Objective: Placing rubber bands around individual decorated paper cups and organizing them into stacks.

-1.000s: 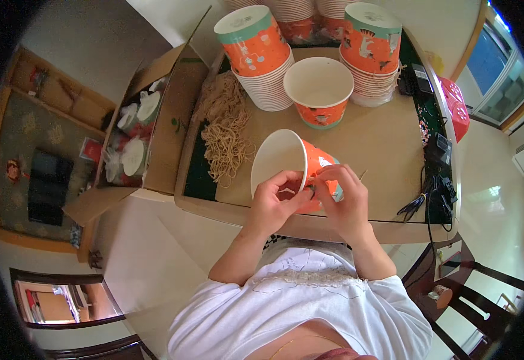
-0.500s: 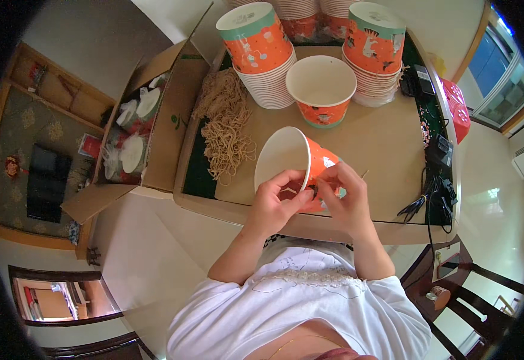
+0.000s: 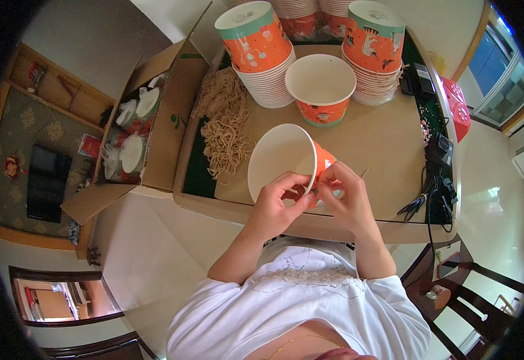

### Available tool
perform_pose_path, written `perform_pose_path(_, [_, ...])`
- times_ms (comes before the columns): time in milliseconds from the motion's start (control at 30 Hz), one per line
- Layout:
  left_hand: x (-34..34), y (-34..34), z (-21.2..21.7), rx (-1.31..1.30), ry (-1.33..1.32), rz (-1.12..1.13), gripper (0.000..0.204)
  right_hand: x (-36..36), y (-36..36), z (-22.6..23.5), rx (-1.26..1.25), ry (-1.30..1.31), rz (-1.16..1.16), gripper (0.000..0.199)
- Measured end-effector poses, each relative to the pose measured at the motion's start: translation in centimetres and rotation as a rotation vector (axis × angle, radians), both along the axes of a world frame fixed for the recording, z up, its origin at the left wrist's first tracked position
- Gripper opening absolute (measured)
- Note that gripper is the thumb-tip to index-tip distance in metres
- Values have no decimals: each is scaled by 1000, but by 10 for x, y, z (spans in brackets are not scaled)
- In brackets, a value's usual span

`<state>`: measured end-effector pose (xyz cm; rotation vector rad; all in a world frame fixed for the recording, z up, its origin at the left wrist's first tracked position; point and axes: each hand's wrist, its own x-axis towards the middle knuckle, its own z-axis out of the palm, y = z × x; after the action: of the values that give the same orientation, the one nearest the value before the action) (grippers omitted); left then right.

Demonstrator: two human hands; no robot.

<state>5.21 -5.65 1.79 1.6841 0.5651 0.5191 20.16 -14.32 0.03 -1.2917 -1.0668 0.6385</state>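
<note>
Paper bowl [image 3: 286, 162], orange outside and white inside, is tipped on its side just above the near edge of the worktop [image 3: 382, 138], mouth facing left. My left hand [image 3: 274, 207] pinches the lower rim, thumb inside, so that grip is closed on the bowl. My right hand [image 3: 349, 201] is curled against the bowl's outer wall near the base; fingers look shut on it, though what the fingertips do there is hidden.

I'd guess it's very light and thin-walled, easy to crush, so the rolled rim is the stiffest spot to hold.

Room is tight-ish: an upright bowl [image 3: 321, 87] sits just behind, two tall bowl stacks [image 3: 262, 54] [image 3: 373, 51] beyond it, a heap of rubber bands [image 3: 226, 129] to the left, cables [image 3: 433, 192] on the right. Open cardboard box [image 3: 136, 138] stands off the left edge.
</note>
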Motion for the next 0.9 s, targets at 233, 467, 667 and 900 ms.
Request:
perform_pose_path(233, [0, 0, 0, -12, -22, -19, 23, 3, -1, -3, -27, -32, 15, 7])
perform_pose_path(467, [2, 3, -2, 315, 95, 43, 16, 3, -1, -4, -91, 40, 102, 8])
perform_pose_path(667, [1, 5, -1, 560, 161, 61, 6, 3, 0, -9, -117, 36, 134, 10])
perform_pose_path(900, [4, 4, -7, 370, 120, 119, 5, 1, 3, -13, -141, 103, 166, 10])
